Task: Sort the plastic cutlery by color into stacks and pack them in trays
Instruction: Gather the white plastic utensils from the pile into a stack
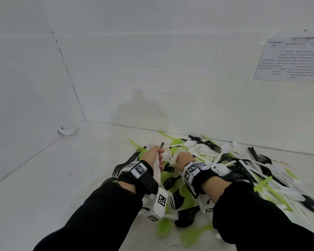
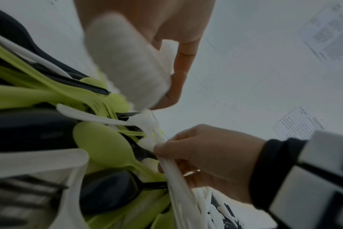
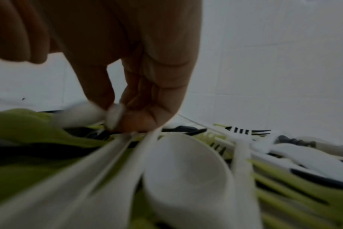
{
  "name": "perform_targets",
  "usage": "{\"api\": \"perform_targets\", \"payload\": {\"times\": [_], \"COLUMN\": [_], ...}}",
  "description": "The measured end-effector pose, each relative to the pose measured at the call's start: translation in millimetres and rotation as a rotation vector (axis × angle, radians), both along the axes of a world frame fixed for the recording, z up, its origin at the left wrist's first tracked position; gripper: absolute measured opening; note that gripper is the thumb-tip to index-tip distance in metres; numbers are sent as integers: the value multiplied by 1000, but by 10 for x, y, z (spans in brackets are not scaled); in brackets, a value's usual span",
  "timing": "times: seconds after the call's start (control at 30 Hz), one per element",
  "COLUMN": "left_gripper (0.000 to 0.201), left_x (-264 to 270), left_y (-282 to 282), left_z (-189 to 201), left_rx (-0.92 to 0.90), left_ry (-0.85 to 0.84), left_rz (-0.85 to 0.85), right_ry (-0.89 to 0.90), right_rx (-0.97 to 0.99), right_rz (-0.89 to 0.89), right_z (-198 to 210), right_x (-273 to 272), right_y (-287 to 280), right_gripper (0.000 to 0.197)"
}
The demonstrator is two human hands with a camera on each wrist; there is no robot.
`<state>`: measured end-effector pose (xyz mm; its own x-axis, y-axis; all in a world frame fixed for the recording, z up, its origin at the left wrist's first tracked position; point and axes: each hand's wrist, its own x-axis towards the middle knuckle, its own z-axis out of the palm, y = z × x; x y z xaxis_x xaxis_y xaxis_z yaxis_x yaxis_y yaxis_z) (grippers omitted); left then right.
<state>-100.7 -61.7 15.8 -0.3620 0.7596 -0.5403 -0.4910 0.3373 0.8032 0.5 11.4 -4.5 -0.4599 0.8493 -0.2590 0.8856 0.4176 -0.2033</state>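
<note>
You're mid-sort on white: your left hand clamps the white bundle, your right hand pinches white handles from the mixed pile at 3 o'clock; pull 1 free next.

Mixed white, green, black plastic cutlery — loose heap by wall

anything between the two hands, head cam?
Yes: white cutlery bridges the gap between the left hand and right hand; green and black pieces of the pile lie beneath, per the head view.
</note>
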Motion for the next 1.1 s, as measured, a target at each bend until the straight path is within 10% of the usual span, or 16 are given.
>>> {"api": "perform_targets", "payload": {"times": [0.87, 1.1], "left_gripper": [12, 14], "left_x": [148, 109], "left_y": [118, 175], "left_z": [-57, -68], "left_rx": [-15, 2], "left_ry": [-4, 4], "left_rz": [-26, -15], "right_ry": [-127, 81], "right_rx": [-6, -126], "right_rz": [-9, -127], "right_z": [33, 293], "right_x": [192, 326], "right_y": [-35, 206], "right_gripper": [30, 27]}}
